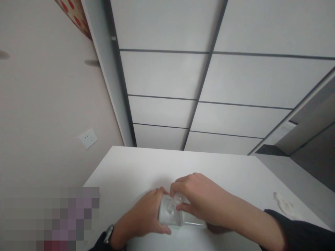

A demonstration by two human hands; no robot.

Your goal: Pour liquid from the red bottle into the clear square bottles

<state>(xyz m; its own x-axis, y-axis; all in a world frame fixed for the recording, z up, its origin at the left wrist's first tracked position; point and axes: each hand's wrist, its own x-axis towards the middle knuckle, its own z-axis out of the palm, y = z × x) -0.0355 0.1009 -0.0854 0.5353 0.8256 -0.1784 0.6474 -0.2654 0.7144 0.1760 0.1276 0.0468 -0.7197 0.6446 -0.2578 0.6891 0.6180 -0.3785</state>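
Observation:
On the white table [125, 174] stands a clear, square-sided container [165, 214]. My left hand [145, 216] is closed round its left side, thumb at the near edge and fingers at the far edge. A small clear round piece [179, 198] is pinched between the thumb and fingers of my right hand [190, 191], just over the container's right part. Whether it is a lid or stopper I cannot tell. Beside the first container, partly under my right hand, a second clear edge [195, 222] shows. A dark brownish shape [218, 229] is mostly hidden below my right forearm.
A crumpled white item [285, 205] lies toward the table's right side. White panelled doors [162, 73] rise behind the table. On the left wall [47, 104] is a power socket [88, 138]. A pixelated patch covers the lower left.

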